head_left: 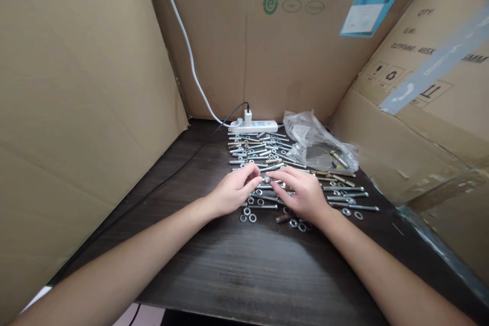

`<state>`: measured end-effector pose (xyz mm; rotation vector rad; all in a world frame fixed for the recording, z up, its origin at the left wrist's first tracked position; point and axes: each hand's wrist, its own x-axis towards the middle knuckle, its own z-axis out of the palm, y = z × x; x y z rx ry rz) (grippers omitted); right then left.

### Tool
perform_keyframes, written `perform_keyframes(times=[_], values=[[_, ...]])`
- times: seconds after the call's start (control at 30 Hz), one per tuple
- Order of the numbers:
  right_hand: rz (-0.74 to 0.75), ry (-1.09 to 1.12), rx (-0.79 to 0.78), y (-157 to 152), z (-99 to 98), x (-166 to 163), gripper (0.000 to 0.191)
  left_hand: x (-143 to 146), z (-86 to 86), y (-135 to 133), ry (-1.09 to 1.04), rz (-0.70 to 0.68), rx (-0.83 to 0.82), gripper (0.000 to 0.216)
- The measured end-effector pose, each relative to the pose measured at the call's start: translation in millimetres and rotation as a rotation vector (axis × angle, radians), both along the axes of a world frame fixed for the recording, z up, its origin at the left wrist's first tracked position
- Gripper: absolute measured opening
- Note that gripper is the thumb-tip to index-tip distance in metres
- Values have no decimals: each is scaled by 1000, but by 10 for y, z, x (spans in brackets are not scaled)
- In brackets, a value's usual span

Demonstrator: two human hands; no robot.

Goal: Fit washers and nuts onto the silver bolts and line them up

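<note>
My left hand and my right hand meet over a spread of metal bolts on a dark wooden table. Both pinch a small bolt with a nut between their fingertips, just above the table. Loose washers and nuts lie under and beside my hands. More long bolts lie to the right of my right hand.
A white power strip with a plugged-in charger and cable sits at the back. A crumpled clear plastic bag lies at the back right. Cardboard boxes wall in the table on the left, back and right.
</note>
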<state>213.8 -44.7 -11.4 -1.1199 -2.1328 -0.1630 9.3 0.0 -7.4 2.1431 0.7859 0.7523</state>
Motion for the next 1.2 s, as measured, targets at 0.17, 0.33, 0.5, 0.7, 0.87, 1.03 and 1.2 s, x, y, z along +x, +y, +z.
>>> perform_keyframes(times=[0.17,0.33,0.5,0.7,0.87,1.03,1.2], values=[[10,-1,1,-4,8,-13,20,9,-6,-42,-96,-11,112,13],[13,-1,-9,-2,-7,-1,20,4,-17,-28,-95,-57,147,17],[16,5,-3,-1,-3,-11,20,6,-32,-23,-69,-31,64,15],[24,16,10,-5,9,-21,18,2,-28,-5,21,-51,31,22],[23,20,7,-5,-6,-7,18,-3,-13,2,51,-100,17,31],[22,18,5,-6,-5,-11,18,-5,-10,-1,48,-99,22,30],[16,14,2,-3,-5,-9,19,-5,-4,-16,80,-27,39,26]])
